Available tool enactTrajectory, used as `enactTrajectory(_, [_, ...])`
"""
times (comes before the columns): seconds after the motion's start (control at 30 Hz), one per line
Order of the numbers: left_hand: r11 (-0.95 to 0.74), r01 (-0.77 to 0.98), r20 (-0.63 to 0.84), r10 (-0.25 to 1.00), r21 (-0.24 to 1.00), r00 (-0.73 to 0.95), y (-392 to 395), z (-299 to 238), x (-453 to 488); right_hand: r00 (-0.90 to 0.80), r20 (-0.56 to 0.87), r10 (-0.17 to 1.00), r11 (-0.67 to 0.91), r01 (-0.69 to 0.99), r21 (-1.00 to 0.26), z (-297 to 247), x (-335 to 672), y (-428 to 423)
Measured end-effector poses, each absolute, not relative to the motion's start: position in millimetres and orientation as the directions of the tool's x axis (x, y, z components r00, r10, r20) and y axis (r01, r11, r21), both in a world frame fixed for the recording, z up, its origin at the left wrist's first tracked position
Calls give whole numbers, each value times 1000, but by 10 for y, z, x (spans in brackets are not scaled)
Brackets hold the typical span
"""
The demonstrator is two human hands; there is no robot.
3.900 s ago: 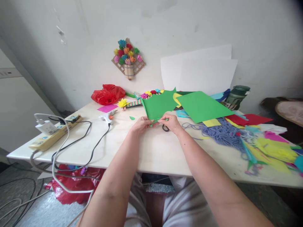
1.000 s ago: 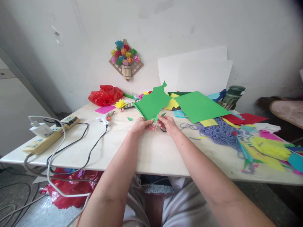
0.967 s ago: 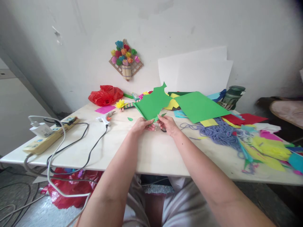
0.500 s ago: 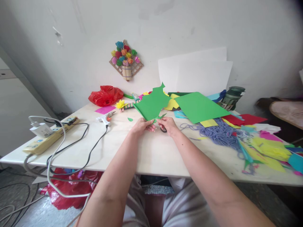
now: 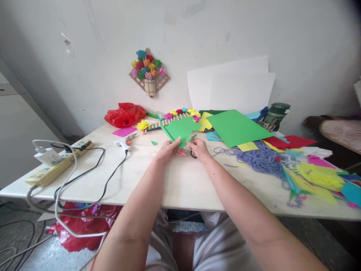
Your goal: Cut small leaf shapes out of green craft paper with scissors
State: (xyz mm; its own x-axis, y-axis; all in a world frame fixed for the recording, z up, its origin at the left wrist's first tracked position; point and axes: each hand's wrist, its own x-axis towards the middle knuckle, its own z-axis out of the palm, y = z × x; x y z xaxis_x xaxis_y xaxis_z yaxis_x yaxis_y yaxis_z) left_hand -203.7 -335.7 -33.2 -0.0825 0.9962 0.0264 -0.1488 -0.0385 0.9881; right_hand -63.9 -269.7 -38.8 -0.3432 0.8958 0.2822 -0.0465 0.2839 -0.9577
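Observation:
My left hand (image 5: pixel 168 149) pinches the near edge of a green paper sheet (image 5: pixel 180 130) with an irregular cut outline, held low over the white table (image 5: pixel 180 180). My right hand (image 5: pixel 199 148) is closed around black-handled scissors (image 5: pixel 193 153), whose handle loop shows under the fingers; the blades are hidden at the paper's edge. A small green leaf cut-out (image 5: pixel 154 143) lies on the table to the left of my left hand.
A glue gun (image 5: pixel 124 142) and a power strip (image 5: pixel 53 165) with cables lie left. A red plastic bag (image 5: pixel 124 114), paper flowers, a large green sheet (image 5: pixel 236 127), purple yarn (image 5: pixel 262 158), coloured paper scraps and a dark jar (image 5: pixel 275 116) crowd the back and right.
The green sheet, held upright a moment ago, has tipped down flatter towards the table, uncovering the flower strip behind it. Both hands stay at its near edge.

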Motion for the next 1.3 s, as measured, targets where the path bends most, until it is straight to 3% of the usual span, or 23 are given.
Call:
enactTrajectory(0.5, [-118, -126, 108, 991, 985, -81, -3314, -377, -2081, -466, 222, 856, 182, -129, -975, -374, -630, -2730])
enactTrajectory(0.83, [-177, -243, 98, 947, 954, -305, -3346, -330, -2140, -422, 206, 883, 153, -157, -976, -390, -638, -2676])
enactTrajectory(1.3, [-174, -330, 119, 976, 928, -180, -3359, -356, -2148, -391, 192, 900, 102, -241, -965, -376, -592, -2635])
